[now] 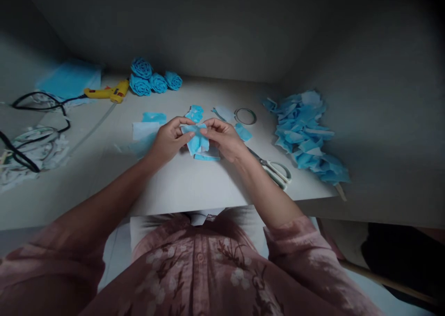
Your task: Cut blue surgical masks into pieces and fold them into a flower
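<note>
Between my two hands, above the middle of the table, is a light blue petal-like piece of thin fabric. My left hand pinches its left edge between thumb and fingers. On the other side my right hand grips its upper right edge the same way. Just behind the fingertips lies another crumpled blue piece. A narrow blue strip rests on the table below the held piece. Blue and white cut pieces lie beside my left hand, and a small blue scrap is right of my right hand.
Scissors lie by my right forearm, with a roll of tape farther back. A heap of blue pieces covers the right side. Several blue fabric roses, a yellow glue gun, its black cord and white scraps occupy the left.
</note>
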A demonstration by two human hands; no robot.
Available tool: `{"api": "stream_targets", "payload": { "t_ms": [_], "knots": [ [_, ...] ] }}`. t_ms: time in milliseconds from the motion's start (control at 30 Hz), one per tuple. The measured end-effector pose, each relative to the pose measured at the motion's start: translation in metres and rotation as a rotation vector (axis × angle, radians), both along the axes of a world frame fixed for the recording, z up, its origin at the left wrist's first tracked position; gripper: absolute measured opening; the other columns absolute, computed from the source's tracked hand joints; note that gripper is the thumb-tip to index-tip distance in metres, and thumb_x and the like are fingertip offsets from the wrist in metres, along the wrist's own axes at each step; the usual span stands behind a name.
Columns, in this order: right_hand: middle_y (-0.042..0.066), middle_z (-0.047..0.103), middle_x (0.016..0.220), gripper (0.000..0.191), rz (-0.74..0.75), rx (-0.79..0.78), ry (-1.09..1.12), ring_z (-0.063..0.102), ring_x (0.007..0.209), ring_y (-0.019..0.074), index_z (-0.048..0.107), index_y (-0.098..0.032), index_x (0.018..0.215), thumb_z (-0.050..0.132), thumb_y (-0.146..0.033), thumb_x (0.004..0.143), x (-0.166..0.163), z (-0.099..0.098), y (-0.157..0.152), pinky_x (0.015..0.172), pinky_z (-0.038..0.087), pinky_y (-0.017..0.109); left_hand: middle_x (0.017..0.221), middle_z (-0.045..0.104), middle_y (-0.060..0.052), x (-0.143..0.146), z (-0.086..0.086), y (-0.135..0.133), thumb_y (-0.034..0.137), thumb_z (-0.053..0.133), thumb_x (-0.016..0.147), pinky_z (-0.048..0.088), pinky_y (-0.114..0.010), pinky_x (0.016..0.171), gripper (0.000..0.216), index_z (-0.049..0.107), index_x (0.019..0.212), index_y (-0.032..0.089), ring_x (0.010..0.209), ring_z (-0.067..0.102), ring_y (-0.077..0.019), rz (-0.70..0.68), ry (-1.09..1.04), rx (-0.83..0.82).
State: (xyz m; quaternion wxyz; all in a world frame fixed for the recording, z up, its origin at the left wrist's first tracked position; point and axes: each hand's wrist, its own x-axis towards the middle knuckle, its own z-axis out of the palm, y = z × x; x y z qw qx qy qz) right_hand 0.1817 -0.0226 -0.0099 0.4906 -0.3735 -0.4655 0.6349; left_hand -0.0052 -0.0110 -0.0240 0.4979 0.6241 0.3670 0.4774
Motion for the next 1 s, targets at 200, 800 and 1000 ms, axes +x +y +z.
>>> {"api": "stream_targets", "payload": {
  "t_ms": [200,800,1000],
  "knots": [
    [-0.003,0.065,0.080,0.045,0.019,-0.014,0.031,0.063,0.073,0.0105,0.070,-0.023,0.092,0.089,-0.058,0.071,0.003,0.003,-0.002,0.066,0.058,0.025,0.065,0.065,0.004,-0.002,-0.002,0.002,0.029,0.074,0.080,0.049,-0.022,0.049,0.026,0.062,0.100,0.019,0.052,0.061,-0.0120,0.025,-0.028,0.031],
    [0.000,0.067,0.091,0.059,-0.009,0.193,-0.198,0.064,0.085,0.0179,0.062,-0.027,0.120,0.084,-0.058,0.075,0.000,-0.007,0.000,0.080,0.058,0.034,0.091,0.071,0.000,0.001,-0.007,-0.002,0.025,0.072,0.080,0.056,-0.025,0.066,0.062,0.050,0.138,0.024,0.075,0.068,-0.0148,-0.053,-0.030,0.091],
    [-0.001,0.062,0.086,0.033,-0.283,0.322,-0.323,0.059,0.083,0.0156,0.063,-0.026,0.101,0.069,-0.056,0.088,-0.001,-0.002,-0.003,0.082,0.050,0.032,0.094,0.073,-0.001,0.004,-0.007,-0.001,0.020,0.069,0.079,0.058,-0.027,0.072,0.058,0.052,0.134,0.025,0.078,0.069,-0.0155,0.141,0.008,0.081]
  ]
}}
